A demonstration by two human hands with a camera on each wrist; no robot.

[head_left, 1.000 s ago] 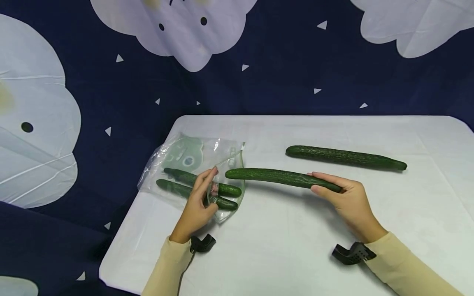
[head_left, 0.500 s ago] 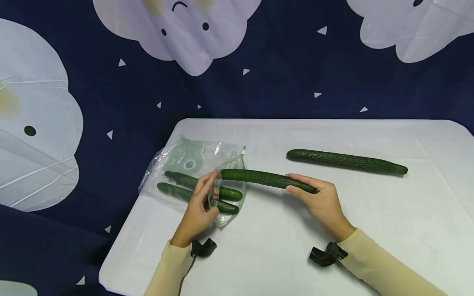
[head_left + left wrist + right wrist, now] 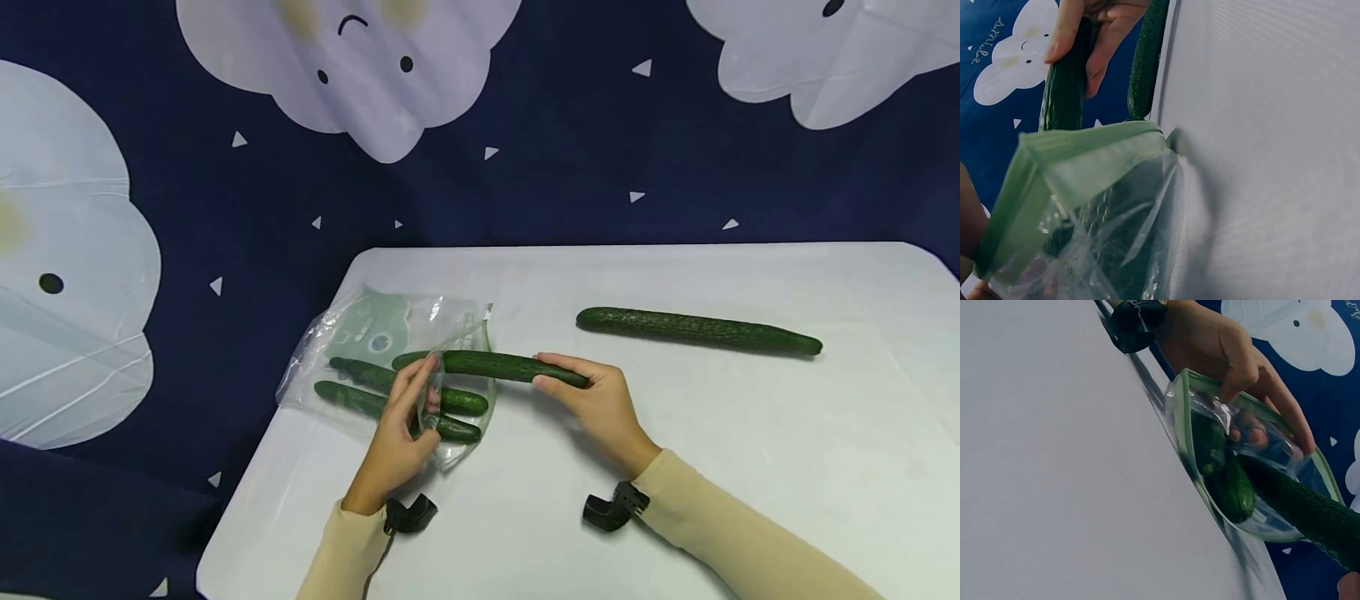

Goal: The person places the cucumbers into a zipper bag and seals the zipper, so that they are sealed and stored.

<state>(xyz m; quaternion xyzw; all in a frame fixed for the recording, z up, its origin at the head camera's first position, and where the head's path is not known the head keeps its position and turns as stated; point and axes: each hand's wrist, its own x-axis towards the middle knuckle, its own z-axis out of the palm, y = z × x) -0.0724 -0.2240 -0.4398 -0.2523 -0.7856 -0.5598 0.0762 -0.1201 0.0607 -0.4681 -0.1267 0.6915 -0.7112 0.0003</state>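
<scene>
My left hand grips the mouth of a clear zip bag and spreads it apart. In the right wrist view some of its fingertips show through the plastic below the bag's green rim. Two cucumbers lie inside, an upper one and a lower one, partly hidden behind the left hand. My right hand pinches a third cucumber by its right end. That cucumber's far end has passed through the bag's mouth, above the two others. In the left wrist view the bag's green zip strip crosses the held cucumber.
Another cucumber lies at the back right of the white table. The bag spreads over the table's left edge area. Behind the table hangs a dark blue cloth with cloud prints. A black camera mount sits on each wrist.
My right hand has moved left with the cucumber, and its far end has gone from outside the bag's mouth to well inside. The left hand has kept its hold on the bag.
</scene>
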